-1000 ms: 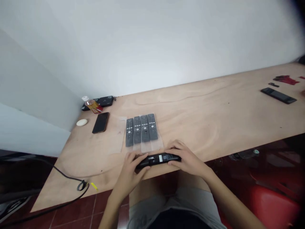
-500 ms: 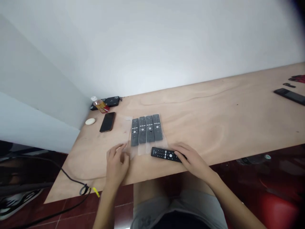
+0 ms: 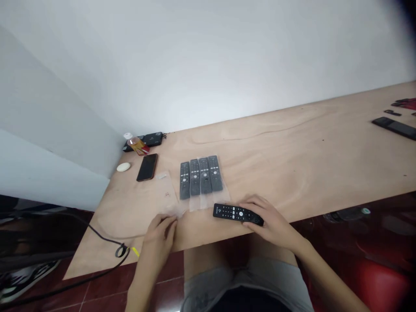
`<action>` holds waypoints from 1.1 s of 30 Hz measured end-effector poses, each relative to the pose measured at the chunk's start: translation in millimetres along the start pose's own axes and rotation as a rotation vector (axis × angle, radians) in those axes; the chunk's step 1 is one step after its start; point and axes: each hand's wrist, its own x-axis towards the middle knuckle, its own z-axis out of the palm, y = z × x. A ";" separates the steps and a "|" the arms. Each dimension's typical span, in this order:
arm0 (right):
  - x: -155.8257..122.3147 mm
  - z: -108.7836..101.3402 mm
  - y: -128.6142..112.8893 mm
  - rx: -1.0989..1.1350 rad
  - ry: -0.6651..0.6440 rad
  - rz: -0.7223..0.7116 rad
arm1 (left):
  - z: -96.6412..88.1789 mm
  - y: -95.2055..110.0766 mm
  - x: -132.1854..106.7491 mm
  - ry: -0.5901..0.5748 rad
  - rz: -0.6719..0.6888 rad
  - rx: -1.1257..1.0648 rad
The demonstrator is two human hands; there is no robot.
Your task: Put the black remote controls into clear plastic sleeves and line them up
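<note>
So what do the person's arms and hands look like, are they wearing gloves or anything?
No gloves! The left hand and right hand are bare, with no watch or ring that I can see. The forearms are bare too, with no sleeves showing. Lower down are light grey cloth shorts and a very dark top.

remote lettering [image 3: 217, 210], bottle label [image 3: 140, 147], both unreadable

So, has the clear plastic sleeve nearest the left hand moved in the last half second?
Yes. Judged against the dark phone, the plastic sleeve has slid left and toward the camera, its far end now closer to the phone.
</note>
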 end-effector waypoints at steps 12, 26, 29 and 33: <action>0.4 -4.4 0.4 0.135 0.026 -0.040 | 11.4 59.6 -8.6 0.053 -0.371 -0.438; 1.1 -6.1 -0.9 0.172 0.008 -0.083 | 39.7 125.0 1.7 -0.036 -0.085 -0.484; 1.8 -7.1 -0.2 0.149 0.007 -0.096 | 33.6 117.1 2.3 -0.119 0.044 -0.380; 2.6 -8.3 0.5 0.148 -0.004 -0.095 | 23.7 99.7 10.2 -0.212 0.230 -0.231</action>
